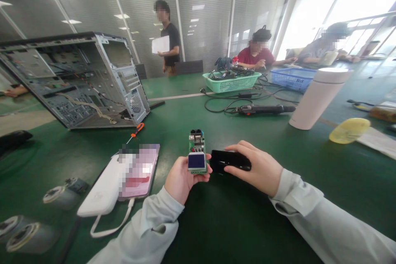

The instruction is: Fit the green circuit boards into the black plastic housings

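My left hand [178, 179] is closed around the lower end of a narrow green circuit board [197, 144]. The board's small dark display faces up, and electronic parts are mounted beyond it. Just to the right, my right hand [262, 167] grips a glossy black plastic case [230, 161] between thumb and fingers. Its near-left end comes close to the fingertips of my left hand; whether they touch I cannot tell. Left of my hands lie a pink-screened phone [147, 185] and a white power bank [100, 192] with a white cable.
An opened computer case [136, 99] stands at the left, an orange-handled screwdriver [137, 130] near it. Metal cylinders [34, 237] lie at lower left. Farther off are a green basket [232, 84] of cables, an electric screwdriver [266, 109], a blue basket [292, 79], a pale bottle [318, 99] and several people.
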The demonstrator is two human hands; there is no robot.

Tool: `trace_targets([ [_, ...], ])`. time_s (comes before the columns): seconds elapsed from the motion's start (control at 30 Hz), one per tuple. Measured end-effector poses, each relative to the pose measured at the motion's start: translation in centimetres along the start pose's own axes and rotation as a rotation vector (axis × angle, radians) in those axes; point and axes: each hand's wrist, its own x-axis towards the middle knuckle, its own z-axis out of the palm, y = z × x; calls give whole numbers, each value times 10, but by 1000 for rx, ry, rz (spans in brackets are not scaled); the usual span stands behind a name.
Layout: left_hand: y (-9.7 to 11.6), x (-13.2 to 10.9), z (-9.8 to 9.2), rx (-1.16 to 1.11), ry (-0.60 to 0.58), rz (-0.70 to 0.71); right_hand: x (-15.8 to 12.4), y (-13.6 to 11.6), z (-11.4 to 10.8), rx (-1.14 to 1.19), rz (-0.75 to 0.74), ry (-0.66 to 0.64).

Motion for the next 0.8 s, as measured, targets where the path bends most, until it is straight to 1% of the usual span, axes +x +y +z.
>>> trace_targets([
  [0.17, -1, 0, -1, -42, 46, 7, 2, -1, -4, 7, 114, 62],
  [0.23, -2, 0, -1, -47, 65, 16, 4, -2, -7, 80, 177, 91],
  [0.3, -3, 1, -2, -53, 84, 25, 6, -3, -9, 230, 245, 87],
  [0.33, -3, 1, -2, -57, 91, 27, 7, -3, -10, 330, 274, 57],
  [0.4, -3, 1, -2, -65, 106, 31, 7, -6, -8, 569, 343, -41],
  [0.53, -2, 3, -3, -85, 136, 36, 1, -12, 0, 1129, 504, -347],
  [0.63, -1, 3, -2, -101, 142, 31, -3, -17, 5, 1507, 508, -579],
  [0.7, -1, 3, -2, -105, 150, 25, -5, -19, 6, 1667, 502, -648],
  [0.8, 1, 3, -1, -107, 173, 15, -8, -24, 6, 1755, 458, -660],
])
